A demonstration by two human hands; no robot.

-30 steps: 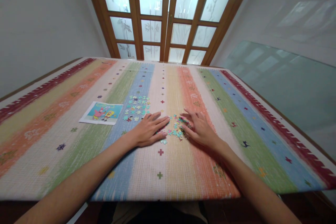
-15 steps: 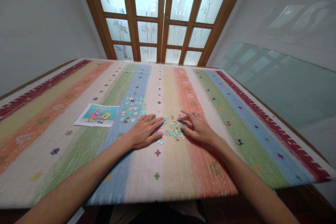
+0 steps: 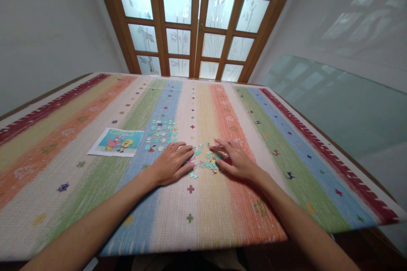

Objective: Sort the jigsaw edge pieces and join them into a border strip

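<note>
Though mostly teal, pink-flecked puzzle pieces

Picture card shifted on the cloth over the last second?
No. The picture card keeps its place against the small green flower printed on the tablecloth; only the camera view shifted.

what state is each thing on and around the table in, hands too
Left hand: palm down, fingers extended
Right hand: fingers bent, thumb apart
Loose puzzle pieces: scattered between the hands
Laid-out puzzle pieces: in spaced rows
Picture sheet: lying face up
Tablecloth: spread out
Doors: appear closed
</note>
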